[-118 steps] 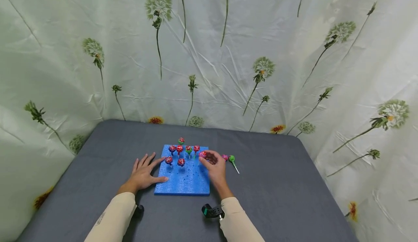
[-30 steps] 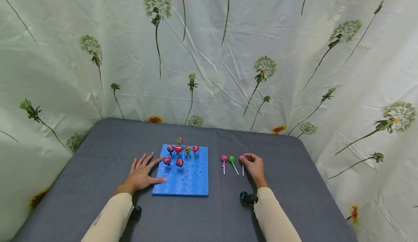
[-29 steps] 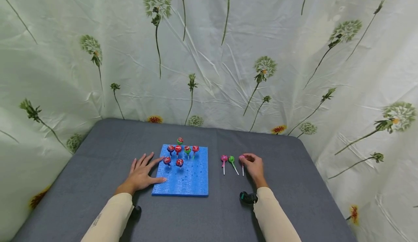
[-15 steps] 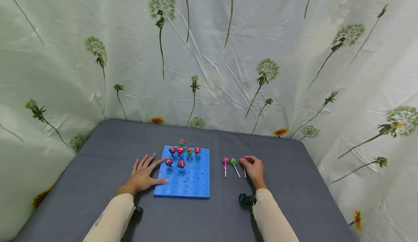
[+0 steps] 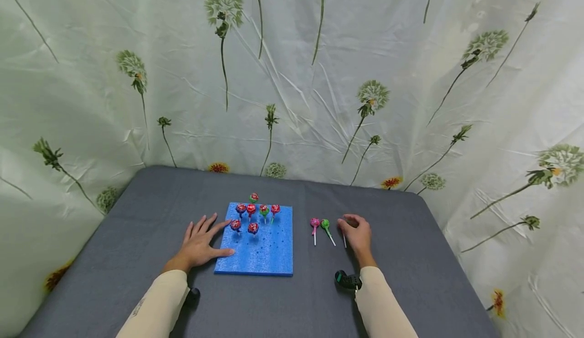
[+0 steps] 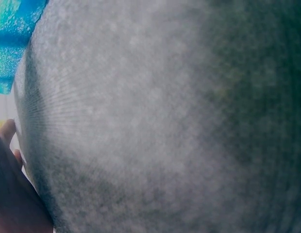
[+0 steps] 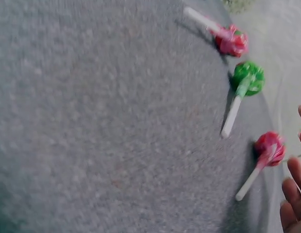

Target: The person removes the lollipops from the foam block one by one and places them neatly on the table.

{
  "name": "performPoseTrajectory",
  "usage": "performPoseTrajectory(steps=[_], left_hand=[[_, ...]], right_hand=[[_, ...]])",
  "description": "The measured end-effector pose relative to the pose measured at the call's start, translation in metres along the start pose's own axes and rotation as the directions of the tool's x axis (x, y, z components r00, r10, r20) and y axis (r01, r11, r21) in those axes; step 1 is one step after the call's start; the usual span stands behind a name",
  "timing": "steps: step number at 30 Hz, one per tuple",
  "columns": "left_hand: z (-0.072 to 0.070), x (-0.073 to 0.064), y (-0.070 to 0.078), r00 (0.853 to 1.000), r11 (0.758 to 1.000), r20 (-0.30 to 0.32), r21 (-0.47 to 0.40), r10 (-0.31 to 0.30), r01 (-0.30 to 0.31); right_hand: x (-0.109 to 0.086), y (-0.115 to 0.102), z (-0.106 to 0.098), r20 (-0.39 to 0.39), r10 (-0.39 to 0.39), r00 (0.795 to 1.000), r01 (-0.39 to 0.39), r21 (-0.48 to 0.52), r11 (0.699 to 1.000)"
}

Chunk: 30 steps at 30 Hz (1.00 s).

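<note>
Currently nearer hand: right hand [image 5: 358, 234]; left hand [image 5: 197, 247] well apart.
Outer pink lollipop [image 7: 269, 148]: flat on the grey table [image 5: 388, 216], at the right fingertips.
Long axis: stick [image 5: 345, 241] toward the near side, candy end away.
Right-hand state: fingers loosely bent, parted; no pinch visible.
Left-hand state: fingers spread, index and thumb at the left edge of the blue board [image 5: 274, 264].
Board direction: left, past the green lollipop [image 7: 248, 78] and inner pink lollipop [image 7: 231, 41].

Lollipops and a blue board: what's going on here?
A person's left hand rests on the left edge of a flat blue board, where round wrapped lollipops stand. The right hand is beside a round pink lollipop on the grey cloth tabletop, apparently not holding it. Another pink lollipop and a green lollipop lie nearby.
</note>
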<state>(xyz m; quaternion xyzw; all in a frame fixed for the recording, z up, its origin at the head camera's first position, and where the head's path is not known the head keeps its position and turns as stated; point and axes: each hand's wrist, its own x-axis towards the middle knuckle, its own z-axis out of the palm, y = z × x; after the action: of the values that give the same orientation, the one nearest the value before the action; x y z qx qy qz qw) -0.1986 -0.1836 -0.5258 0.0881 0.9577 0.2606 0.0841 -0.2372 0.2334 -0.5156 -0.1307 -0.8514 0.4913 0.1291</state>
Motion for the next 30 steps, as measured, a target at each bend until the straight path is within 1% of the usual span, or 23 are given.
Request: performPoseTrajectory(steps=[2,4,7,10,15,18,22,24,28,30], left_hand=[[0.000,0.000,0.000,1.000,1.000,0.003,0.005,-0.004,0.004],[0.000,0.000,-0.001,1.000,1.000,0.003,0.006,-0.005,0.005],[0.000,0.000,-0.001,1.000,1.000,-0.004,0.006,-0.002,0.002],[0.001,0.001,-0.001,1.000,1.000,-0.011,0.008,0.006,-0.006],[0.002,0.001,-0.001,1.000,1.000,-0.007,0.011,0.003,-0.003],[0.001,0.000,-0.001,1.000,1.000,-0.006,-0.003,0.004,-0.004],[0.002,0.000,-0.001,1.000,1.000,-0.004,-0.013,0.012,-0.012],[0.002,0.000,-0.001,1.000,1.000,-0.004,-0.015,0.016,-0.016],[0.002,0.001,-0.001,1.000,1.000,-0.004,-0.016,0.004,-0.004],[0.002,0.001,-0.001,1.000,1.000,-0.003,-0.009,-0.002,0.002]], right_hand=[[-0.002,-0.003,-0.001,-0.014,-0.028,1.000,0.028,-0.022,0.999],[-0.005,-0.006,-0.001,-0.026,-0.079,0.997,0.077,-0.062,0.995],[-0.010,-0.010,-0.001,-0.037,-0.164,0.986,0.159,-0.121,0.980],[-0.015,-0.013,0.001,-0.032,-0.207,0.978,0.201,-0.136,0.970],[-0.027,-0.021,0.008,-0.008,-0.213,0.977,0.211,-0.113,0.971],[-0.034,-0.026,0.015,0.007,-0.224,0.975,0.224,-0.060,0.973],[-0.046,-0.033,0.026,0.027,-0.258,0.966,0.258,0.028,0.966],[-0.051,-0.037,0.031,0.051,-0.266,0.963,0.264,0.052,0.963],[-0.061,-0.044,0.042,0.116,-0.268,0.956,0.259,0.089,0.962],[-0.065,-0.048,0.048,0.143,-0.278,0.950,0.265,0.106,0.959]])
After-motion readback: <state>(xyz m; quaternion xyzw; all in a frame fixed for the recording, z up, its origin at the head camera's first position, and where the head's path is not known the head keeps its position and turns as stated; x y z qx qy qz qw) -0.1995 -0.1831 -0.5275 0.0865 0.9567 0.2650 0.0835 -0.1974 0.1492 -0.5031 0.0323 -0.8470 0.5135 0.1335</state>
